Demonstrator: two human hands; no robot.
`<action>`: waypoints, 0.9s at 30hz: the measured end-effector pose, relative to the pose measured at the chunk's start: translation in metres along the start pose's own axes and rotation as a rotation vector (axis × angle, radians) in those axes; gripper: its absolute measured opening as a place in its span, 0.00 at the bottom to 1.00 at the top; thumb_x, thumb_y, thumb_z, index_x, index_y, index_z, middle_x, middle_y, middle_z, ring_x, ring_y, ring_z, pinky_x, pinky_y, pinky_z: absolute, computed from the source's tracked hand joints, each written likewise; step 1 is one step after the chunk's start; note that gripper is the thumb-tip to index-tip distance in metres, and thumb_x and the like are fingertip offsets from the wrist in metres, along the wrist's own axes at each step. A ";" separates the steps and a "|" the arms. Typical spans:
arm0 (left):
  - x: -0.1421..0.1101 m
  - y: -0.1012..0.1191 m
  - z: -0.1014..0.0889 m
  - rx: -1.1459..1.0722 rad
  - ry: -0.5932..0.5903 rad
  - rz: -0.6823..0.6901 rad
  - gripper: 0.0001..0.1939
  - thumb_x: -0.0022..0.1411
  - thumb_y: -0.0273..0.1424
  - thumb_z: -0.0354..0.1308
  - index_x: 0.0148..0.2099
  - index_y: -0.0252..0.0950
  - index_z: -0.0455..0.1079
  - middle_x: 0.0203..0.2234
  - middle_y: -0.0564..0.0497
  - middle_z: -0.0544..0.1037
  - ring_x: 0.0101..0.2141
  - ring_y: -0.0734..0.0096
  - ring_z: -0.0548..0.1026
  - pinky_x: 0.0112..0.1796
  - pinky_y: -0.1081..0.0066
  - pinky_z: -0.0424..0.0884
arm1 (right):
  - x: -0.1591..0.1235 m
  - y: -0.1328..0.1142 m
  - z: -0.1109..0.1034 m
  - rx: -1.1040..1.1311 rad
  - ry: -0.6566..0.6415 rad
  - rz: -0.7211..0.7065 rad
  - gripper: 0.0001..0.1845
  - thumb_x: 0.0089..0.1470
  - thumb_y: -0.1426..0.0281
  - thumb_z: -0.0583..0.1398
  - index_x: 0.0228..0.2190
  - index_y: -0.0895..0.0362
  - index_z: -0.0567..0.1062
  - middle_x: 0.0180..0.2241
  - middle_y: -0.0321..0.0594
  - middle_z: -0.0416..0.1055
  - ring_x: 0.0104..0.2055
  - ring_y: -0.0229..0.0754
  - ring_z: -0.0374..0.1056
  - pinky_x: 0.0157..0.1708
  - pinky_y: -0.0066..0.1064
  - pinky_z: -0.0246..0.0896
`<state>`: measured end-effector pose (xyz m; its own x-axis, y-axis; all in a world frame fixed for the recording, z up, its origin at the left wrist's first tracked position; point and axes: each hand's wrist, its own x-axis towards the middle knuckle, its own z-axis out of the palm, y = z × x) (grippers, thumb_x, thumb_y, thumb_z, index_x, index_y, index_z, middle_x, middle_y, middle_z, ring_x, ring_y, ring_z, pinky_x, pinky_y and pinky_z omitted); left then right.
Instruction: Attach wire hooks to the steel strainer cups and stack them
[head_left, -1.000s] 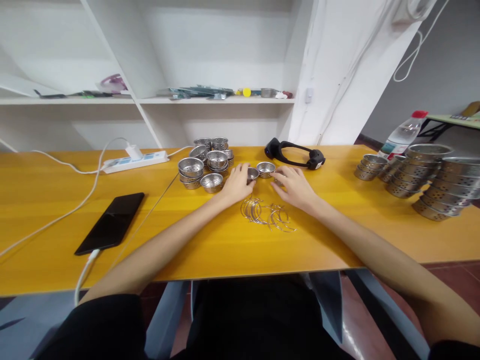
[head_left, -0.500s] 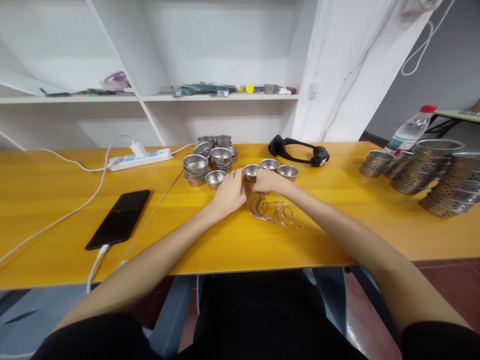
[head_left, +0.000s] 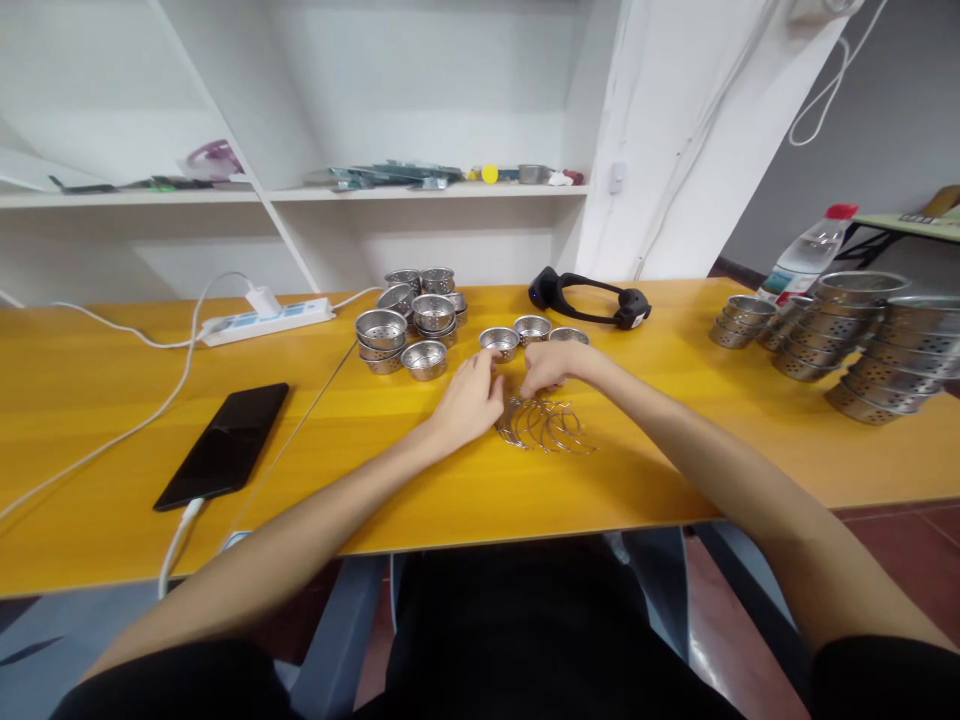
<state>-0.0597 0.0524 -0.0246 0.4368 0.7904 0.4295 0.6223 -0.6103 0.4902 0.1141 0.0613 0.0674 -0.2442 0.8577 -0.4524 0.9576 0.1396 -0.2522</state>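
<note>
My left hand rests by the wooden table top, its fingers stretched forward and the thumb apart, fingertips at the near side of a small perforated metal cup. To its right, my right hand is curled, fingers pointing down at the far edge of a cluster of thin bent wire pieces. Whatever its fingertips hold, if anything, is hidden. Two similar cups, a middle one and a right one partly covered by my right hand, stand just beyond.
Stacked metal cups stand left of my hands, and taller stacks stand at the right beside a water bottle. A black headset-like device lies behind. A phone and power strip with cables occupy the left.
My right hand has moved back from the left cup toward the wire pieces. My left hand has drawn slightly nearer to me. The view has shifted a little.
</note>
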 end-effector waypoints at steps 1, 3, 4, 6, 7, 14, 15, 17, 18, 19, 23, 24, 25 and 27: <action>-0.002 0.001 0.002 -0.037 -0.015 -0.009 0.18 0.72 0.27 0.50 0.62 0.33 0.63 0.57 0.35 0.77 0.59 0.49 0.76 0.62 0.48 0.72 | -0.001 0.004 0.000 0.015 0.017 -0.008 0.18 0.50 0.75 0.66 0.14 0.57 0.69 0.15 0.36 0.66 0.20 0.36 0.61 0.24 0.30 0.57; -0.008 0.005 0.006 -0.088 -0.051 -0.025 0.19 0.75 0.33 0.51 0.64 0.34 0.62 0.62 0.34 0.74 0.63 0.48 0.74 0.64 0.45 0.69 | -0.004 0.015 -0.001 0.069 0.086 -0.031 0.17 0.51 0.74 0.65 0.14 0.56 0.70 0.16 0.37 0.68 0.21 0.37 0.63 0.25 0.31 0.59; -0.012 0.009 0.008 -0.104 -0.067 -0.026 0.21 0.75 0.36 0.51 0.65 0.35 0.61 0.63 0.33 0.73 0.64 0.47 0.72 0.65 0.44 0.68 | -0.006 0.024 -0.001 0.124 0.140 -0.051 0.16 0.50 0.74 0.65 0.15 0.56 0.70 0.16 0.38 0.70 0.22 0.38 0.65 0.26 0.31 0.61; -0.020 0.019 0.012 -0.120 -0.098 -0.001 0.26 0.76 0.45 0.52 0.67 0.35 0.60 0.65 0.31 0.71 0.66 0.44 0.70 0.66 0.43 0.67 | -0.013 0.045 0.000 0.246 0.272 -0.121 0.11 0.48 0.75 0.64 0.17 0.57 0.72 0.18 0.37 0.72 0.22 0.38 0.67 0.27 0.31 0.62; -0.024 0.025 0.015 -0.120 -0.111 0.022 0.30 0.75 0.48 0.52 0.68 0.34 0.59 0.66 0.30 0.70 0.67 0.43 0.69 0.66 0.42 0.66 | -0.017 0.057 0.002 0.340 0.320 -0.159 0.09 0.47 0.76 0.64 0.19 0.57 0.73 0.19 0.37 0.74 0.23 0.38 0.68 0.27 0.30 0.62; -0.029 0.061 0.035 -0.069 -0.200 0.175 0.47 0.62 0.62 0.62 0.71 0.36 0.60 0.72 0.31 0.61 0.73 0.31 0.56 0.71 0.35 0.54 | -0.057 0.121 0.013 0.803 0.560 -0.198 0.10 0.43 0.73 0.70 0.27 0.58 0.74 0.26 0.44 0.80 0.22 0.36 0.69 0.23 0.27 0.63; -0.027 0.063 0.037 -0.067 -0.222 0.204 0.43 0.64 0.59 0.62 0.70 0.37 0.63 0.72 0.33 0.61 0.73 0.32 0.56 0.71 0.35 0.55 | -0.061 0.124 0.014 0.840 0.588 -0.202 0.11 0.43 0.72 0.71 0.29 0.58 0.75 0.26 0.45 0.81 0.22 0.36 0.69 0.23 0.27 0.62; -0.021 0.065 0.040 -0.069 -0.254 0.271 0.33 0.70 0.53 0.60 0.67 0.37 0.68 0.71 0.34 0.63 0.73 0.37 0.59 0.70 0.38 0.57 | -0.065 0.125 0.014 0.906 0.637 -0.220 0.13 0.43 0.72 0.72 0.33 0.59 0.77 0.27 0.45 0.81 0.23 0.35 0.68 0.23 0.27 0.62; -0.018 0.065 0.042 -0.077 -0.258 0.302 0.28 0.72 0.49 0.58 0.65 0.37 0.70 0.70 0.34 0.65 0.72 0.40 0.61 0.70 0.41 0.59 | -0.065 0.124 0.014 0.934 0.658 -0.234 0.15 0.44 0.71 0.72 0.35 0.60 0.79 0.27 0.44 0.81 0.23 0.35 0.67 0.24 0.28 0.62; -0.014 0.065 0.044 -0.091 -0.254 0.330 0.24 0.74 0.45 0.57 0.64 0.36 0.71 0.68 0.35 0.68 0.71 0.43 0.64 0.70 0.43 0.61 | -0.065 0.123 0.014 0.956 0.677 -0.245 0.16 0.44 0.71 0.73 0.37 0.61 0.80 0.28 0.44 0.81 0.23 0.35 0.66 0.24 0.28 0.62; 0.003 0.068 0.057 -0.167 -0.229 0.399 0.15 0.76 0.35 0.53 0.58 0.38 0.73 0.61 0.39 0.75 0.65 0.53 0.71 0.67 0.50 0.67 | -0.059 0.122 0.016 1.012 0.773 -0.245 0.16 0.43 0.66 0.75 0.34 0.61 0.83 0.28 0.44 0.81 0.24 0.35 0.66 0.24 0.30 0.64; 0.007 0.069 0.060 -0.187 -0.235 0.408 0.14 0.75 0.34 0.53 0.57 0.38 0.74 0.59 0.39 0.76 0.63 0.54 0.73 0.66 0.51 0.68 | -0.058 0.122 0.016 1.025 0.800 -0.239 0.16 0.43 0.64 0.76 0.33 0.60 0.84 0.28 0.44 0.80 0.24 0.35 0.66 0.24 0.29 0.64; 0.010 0.070 0.061 -0.209 -0.239 0.414 0.13 0.75 0.33 0.53 0.55 0.38 0.74 0.58 0.40 0.77 0.61 0.55 0.74 0.65 0.52 0.70 | -0.057 0.123 0.017 1.038 0.822 -0.236 0.17 0.42 0.62 0.77 0.32 0.60 0.84 0.28 0.44 0.80 0.25 0.35 0.66 0.24 0.29 0.64; 0.013 0.071 0.060 -0.258 -0.210 0.407 0.11 0.75 0.34 0.55 0.55 0.38 0.73 0.55 0.41 0.77 0.58 0.56 0.76 0.63 0.54 0.72 | -0.057 0.125 0.018 1.068 0.847 -0.236 0.19 0.42 0.58 0.77 0.31 0.60 0.84 0.28 0.43 0.79 0.25 0.35 0.67 0.24 0.29 0.63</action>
<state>0.0288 0.0221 -0.0294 0.7469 0.4642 0.4760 0.2065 -0.8425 0.4975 0.2445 0.0207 0.0464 0.1527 0.9567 0.2477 0.2323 0.2088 -0.9500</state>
